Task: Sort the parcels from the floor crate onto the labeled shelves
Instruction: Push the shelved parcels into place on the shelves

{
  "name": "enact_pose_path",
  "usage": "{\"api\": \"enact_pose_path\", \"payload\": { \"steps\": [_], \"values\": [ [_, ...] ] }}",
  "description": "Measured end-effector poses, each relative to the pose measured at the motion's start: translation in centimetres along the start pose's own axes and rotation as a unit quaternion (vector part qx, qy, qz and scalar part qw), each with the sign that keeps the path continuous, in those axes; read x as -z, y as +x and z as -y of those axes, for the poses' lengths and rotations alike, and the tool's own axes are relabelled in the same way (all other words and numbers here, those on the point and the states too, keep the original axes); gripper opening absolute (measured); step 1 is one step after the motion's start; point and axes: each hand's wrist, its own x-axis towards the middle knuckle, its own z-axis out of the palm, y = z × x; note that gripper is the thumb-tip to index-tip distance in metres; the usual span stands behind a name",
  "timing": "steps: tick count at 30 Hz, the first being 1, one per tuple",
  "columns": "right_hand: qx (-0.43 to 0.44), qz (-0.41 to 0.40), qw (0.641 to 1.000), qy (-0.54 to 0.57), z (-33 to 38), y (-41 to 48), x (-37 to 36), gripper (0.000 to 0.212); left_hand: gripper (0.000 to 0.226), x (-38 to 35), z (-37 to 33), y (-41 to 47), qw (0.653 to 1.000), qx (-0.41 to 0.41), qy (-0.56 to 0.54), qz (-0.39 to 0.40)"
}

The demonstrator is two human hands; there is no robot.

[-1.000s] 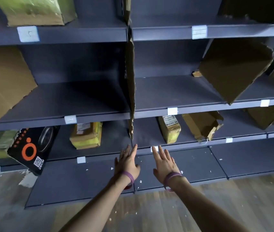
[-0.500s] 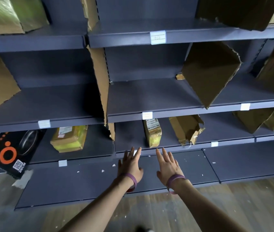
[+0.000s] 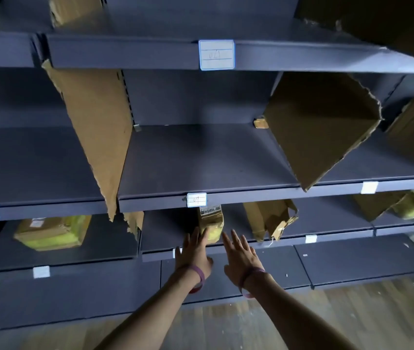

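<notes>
Neither grip is closed on anything: the left hand (image 3: 192, 253) and the right hand (image 3: 241, 258) are both flat, fingers spread, reaching toward the small parcel (image 3: 211, 224) that stands on end on the low shelf (image 3: 175, 238), just under the label marked 09 (image 3: 196, 200). The left fingertips look to be at or just short of its yellow-taped lower end; I cannot tell whether they touch. The right hand is just beside it, apart.

To do this well, I'd say take the parcel from both sides at once, since it stands narrow and could tip backward if pushed from only 1 side. The torn cardboard divider (image 3: 271, 221) to the right sits near.
</notes>
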Motion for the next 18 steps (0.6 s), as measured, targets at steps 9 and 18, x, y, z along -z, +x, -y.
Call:
{"api": "enact_pose_path", "payload": {
  "steps": [9,18],
  "values": [
    [0.063,0.045,0.997,-0.025,-2.0,4.8,0.5,0.081,0.081,-1.5,-1.5,2.8,0.998,0.065,-0.008,0.009],
    [0.094,0.052,0.994,-0.018,-3.8,6.3,0.1,0.088,0.084,-2.8,-2.1,4.2,0.993,0.116,-0.024,0.022]
  ]
}}
